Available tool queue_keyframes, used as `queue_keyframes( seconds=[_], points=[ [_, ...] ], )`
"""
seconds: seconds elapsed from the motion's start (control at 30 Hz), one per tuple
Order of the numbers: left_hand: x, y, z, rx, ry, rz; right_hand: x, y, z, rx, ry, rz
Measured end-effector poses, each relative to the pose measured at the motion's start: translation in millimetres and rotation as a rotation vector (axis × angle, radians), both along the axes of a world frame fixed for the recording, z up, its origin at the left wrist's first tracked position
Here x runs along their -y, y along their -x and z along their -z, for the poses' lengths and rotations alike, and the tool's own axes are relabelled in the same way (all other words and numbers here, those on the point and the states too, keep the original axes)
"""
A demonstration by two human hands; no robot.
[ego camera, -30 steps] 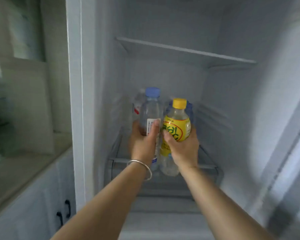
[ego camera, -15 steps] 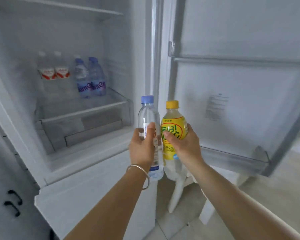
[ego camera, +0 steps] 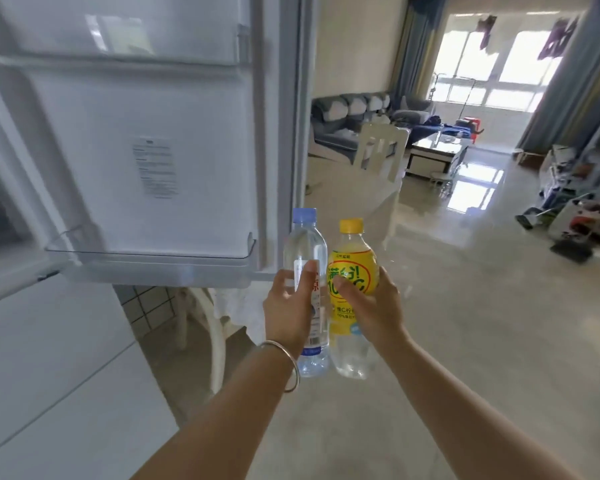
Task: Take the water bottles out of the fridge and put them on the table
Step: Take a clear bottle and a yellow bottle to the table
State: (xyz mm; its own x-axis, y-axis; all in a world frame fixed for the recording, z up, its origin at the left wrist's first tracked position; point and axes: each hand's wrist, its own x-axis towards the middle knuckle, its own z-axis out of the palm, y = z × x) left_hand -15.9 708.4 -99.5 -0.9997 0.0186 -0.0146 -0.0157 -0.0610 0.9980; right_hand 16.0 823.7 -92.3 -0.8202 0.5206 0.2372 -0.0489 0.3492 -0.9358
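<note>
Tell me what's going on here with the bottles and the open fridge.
A person holds two upright bottles side by side in front of them. The left hand grips a clear blue-capped bottle; the right hand grips a yellow-labelled bottle. The fridge door stands open on the left. Neither bottle has been set down yet.

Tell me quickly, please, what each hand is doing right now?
Left hand: closed around the blue-capped water bottle.
Right hand: closed around the yellow-capped bottle.

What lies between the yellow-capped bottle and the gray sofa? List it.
In the head view, a white chair and a stretch of glossy table lie between the yellow-capped bottle, held in the right hand, and the gray sofa.
</note>
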Motion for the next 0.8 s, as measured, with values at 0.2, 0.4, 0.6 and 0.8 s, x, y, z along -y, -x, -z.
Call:
queue_keyframes(
  seconds=[0.2,0.4,0.6,0.8],
  points=[
    [-116,1,11,0.007,0.035,0.154,-119,-9,10,0.054,-0.003,0.092],
    [-185,65,17,-0.031,0.028,0.168,-184,51,15,0.013,0.009,0.131],
    [-237,180,13,-0.053,-0.004,0.084,-233,169,9,0.005,-0.015,0.132],
    [-268,302,5,-0.022,-0.052,0.037,-267,294,2,0.001,-0.012,0.042]
  ],
)
